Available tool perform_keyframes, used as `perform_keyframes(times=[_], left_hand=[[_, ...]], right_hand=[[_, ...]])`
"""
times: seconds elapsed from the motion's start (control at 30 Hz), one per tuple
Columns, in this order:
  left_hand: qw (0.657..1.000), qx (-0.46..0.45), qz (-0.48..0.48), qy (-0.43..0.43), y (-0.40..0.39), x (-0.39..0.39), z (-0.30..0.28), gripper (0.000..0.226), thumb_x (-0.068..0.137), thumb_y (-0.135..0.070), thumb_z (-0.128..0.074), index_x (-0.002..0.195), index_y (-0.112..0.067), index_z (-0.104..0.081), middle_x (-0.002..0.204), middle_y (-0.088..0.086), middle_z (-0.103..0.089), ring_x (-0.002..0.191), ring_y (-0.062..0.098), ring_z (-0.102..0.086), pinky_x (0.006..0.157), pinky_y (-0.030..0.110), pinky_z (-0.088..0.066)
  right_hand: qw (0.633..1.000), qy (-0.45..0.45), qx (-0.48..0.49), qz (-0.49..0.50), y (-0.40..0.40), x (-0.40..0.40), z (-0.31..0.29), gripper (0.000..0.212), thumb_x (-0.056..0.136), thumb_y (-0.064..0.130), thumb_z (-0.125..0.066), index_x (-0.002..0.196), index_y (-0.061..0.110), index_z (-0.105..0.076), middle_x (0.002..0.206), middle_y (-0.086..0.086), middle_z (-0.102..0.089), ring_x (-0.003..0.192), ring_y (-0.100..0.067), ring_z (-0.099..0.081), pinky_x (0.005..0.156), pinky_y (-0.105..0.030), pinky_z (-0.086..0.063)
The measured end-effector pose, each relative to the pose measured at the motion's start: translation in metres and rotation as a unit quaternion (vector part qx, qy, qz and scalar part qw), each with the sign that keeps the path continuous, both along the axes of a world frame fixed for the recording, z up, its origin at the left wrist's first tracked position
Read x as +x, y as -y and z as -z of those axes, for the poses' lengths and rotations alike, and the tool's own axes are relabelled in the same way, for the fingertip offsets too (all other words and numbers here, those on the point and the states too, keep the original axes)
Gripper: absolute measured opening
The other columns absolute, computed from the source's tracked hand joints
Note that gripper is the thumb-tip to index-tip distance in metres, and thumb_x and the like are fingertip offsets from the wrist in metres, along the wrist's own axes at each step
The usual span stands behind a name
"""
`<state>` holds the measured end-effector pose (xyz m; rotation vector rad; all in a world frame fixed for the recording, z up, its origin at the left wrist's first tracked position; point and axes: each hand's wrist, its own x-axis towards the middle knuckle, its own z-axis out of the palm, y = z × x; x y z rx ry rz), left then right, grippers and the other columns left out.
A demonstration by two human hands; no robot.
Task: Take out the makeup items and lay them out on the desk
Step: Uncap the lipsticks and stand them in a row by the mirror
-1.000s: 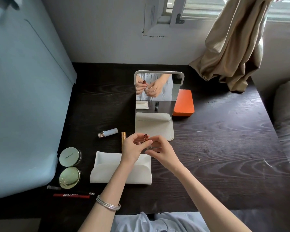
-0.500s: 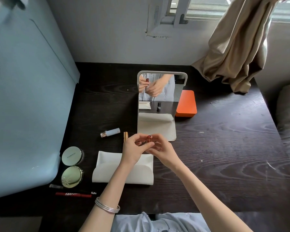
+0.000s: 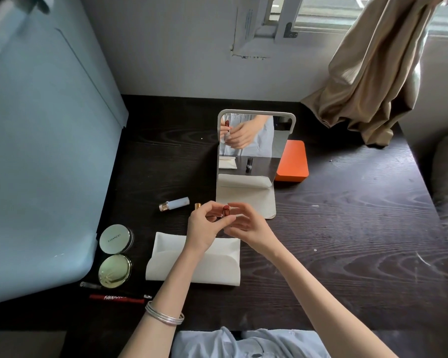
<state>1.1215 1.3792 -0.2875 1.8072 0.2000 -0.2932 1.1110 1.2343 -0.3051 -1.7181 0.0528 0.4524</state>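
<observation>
The lipstick (image 3: 226, 211) stands upright above the desk (image 3: 347, 228), between both hands, in front of the mirror (image 3: 254, 151). The left hand (image 3: 204, 226) pinches its lower barrel with curled fingers. The right hand (image 3: 246, 223) is half curled just beside the tube; whether its fingers grip it cannot be told. The pouch (image 3: 194, 264) lies directly below the hands. Two compacts (image 3: 115, 251) lie at the desk's left edge.
</observation>
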Motion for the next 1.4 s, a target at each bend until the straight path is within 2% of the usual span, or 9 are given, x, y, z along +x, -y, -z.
perform_keyframes(times=[0.33, 0.47, 0.63, 0.8, 0.97, 1.1, 1.23, 1.33, 1.4], left_hand=[[0.999, -0.022, -0.001, -0.029, -0.008, -0.001, 0.004, 0.02, 0.076, -0.019, -0.075, 0.095, -0.02, -0.068, 0.089, -0.001, -0.068, 0.09, 0.011, -0.062, 0.076, 0.017, -0.049], [0.995, -0.042, 0.071, -0.055, -0.023, 0.001, 0.003, 0.037, 0.078, -0.018, -0.073, 0.114, -0.023, -0.063, 0.1, -0.001, -0.066, 0.099, 0.008, -0.059, 0.081, 0.017, -0.048], [0.984, -0.023, 0.171, -0.05, -0.044, 0.009, 0.007, 0.031, 0.08, -0.006, -0.07, 0.109, -0.017, -0.067, 0.106, -0.003, -0.066, 0.099, 0.002, -0.06, 0.092, 0.019, -0.045], [0.993, 0.029, 0.11, 0.014, -0.042, 0.02, 0.014, 0.024, 0.077, -0.011, -0.074, 0.1, -0.015, -0.069, 0.1, -0.006, -0.066, 0.095, 0.0, -0.059, 0.084, 0.016, -0.047], [0.989, 0.118, -0.015, 0.085, -0.035, 0.056, 0.035, 0.013, 0.077, -0.008, -0.074, 0.088, -0.011, -0.067, 0.081, -0.002, -0.067, 0.074, 0.002, -0.063, 0.068, 0.011, -0.051], [0.977, 0.199, -0.026, 0.07, -0.032, 0.096, 0.066, 0.016, 0.077, -0.015, -0.075, 0.09, -0.012, -0.066, 0.088, 0.001, -0.068, 0.08, 0.011, -0.064, 0.073, 0.025, -0.054], [0.966, 0.257, 0.003, 0.02, -0.026, 0.115, 0.087, 0.017, 0.079, -0.028, -0.072, 0.092, -0.02, -0.065, 0.093, -0.005, -0.066, 0.086, 0.012, -0.063, 0.069, 0.028, -0.051], [0.958, 0.285, 0.017, 0.001, -0.022, 0.122, 0.095, 0.02, 0.079, -0.031, -0.071, 0.095, -0.022, -0.064, 0.095, -0.006, -0.066, 0.088, 0.012, -0.062, 0.067, 0.027, -0.048], [0.958, 0.288, 0.011, 0.001, -0.021, 0.123, 0.098, 0.02, 0.077, -0.033, -0.072, 0.092, -0.022, -0.064, 0.093, -0.006, -0.067, 0.087, 0.013, -0.062, 0.071, 0.032, -0.051]], right_hand=[[1.0, 0.004, 0.007, -0.014, -0.004, 0.0, -0.002, 0.04, 0.086, 0.001, -0.062, 0.122, 0.014, -0.049, 0.111, -0.006, -0.066, 0.097, -0.013, -0.067, 0.088, -0.029, -0.054], [1.0, -0.003, 0.023, -0.019, -0.005, 0.0, -0.001, 0.041, 0.091, 0.005, -0.057, 0.127, 0.016, -0.043, 0.104, -0.004, -0.068, 0.1, -0.017, -0.066, 0.092, -0.034, -0.052], [0.996, -0.044, 0.067, -0.044, -0.007, 0.006, -0.002, 0.045, 0.093, -0.002, -0.048, 0.13, 0.022, -0.039, 0.108, -0.006, -0.066, 0.103, -0.017, -0.065, 0.096, -0.033, -0.05], [0.993, -0.078, 0.082, -0.029, -0.012, 0.019, -0.002, 0.044, 0.094, 0.002, -0.048, 0.134, 0.018, -0.038, 0.113, -0.002, -0.062, 0.104, -0.016, -0.063, 0.094, -0.031, -0.051], [0.994, -0.065, -0.073, 0.051, -0.009, 0.031, 0.01, 0.039, 0.091, 0.016, -0.059, 0.127, 0.018, -0.046, 0.118, -0.001, -0.06, 0.101, -0.015, -0.062, 0.094, -0.038, -0.051], [0.992, -0.064, -0.085, 0.064, -0.004, 0.042, 0.015, 0.031, 0.089, 0.015, -0.061, 0.117, 0.024, -0.05, 0.108, 0.003, -0.062, 0.095, -0.009, -0.061, 0.086, -0.026, -0.053], [0.991, -0.071, -0.079, 0.078, 0.0, 0.052, 0.017, 0.028, 0.089, 0.013, -0.06, 0.113, 0.025, -0.051, 0.105, 0.005, -0.062, 0.093, -0.004, -0.06, 0.071, -0.009, -0.048], [0.991, -0.067, -0.084, 0.076, 0.001, 0.059, 0.018, 0.025, 0.09, 0.011, -0.059, 0.11, 0.024, -0.052, 0.102, 0.008, -0.062, 0.097, -0.007, -0.059, 0.069, -0.009, -0.048], [0.991, -0.07, -0.085, 0.076, 0.002, 0.063, 0.02, 0.024, 0.089, 0.01, -0.058, 0.108, 0.024, -0.053, 0.099, 0.009, -0.061, 0.096, -0.01, -0.061, 0.068, -0.017, -0.049]])
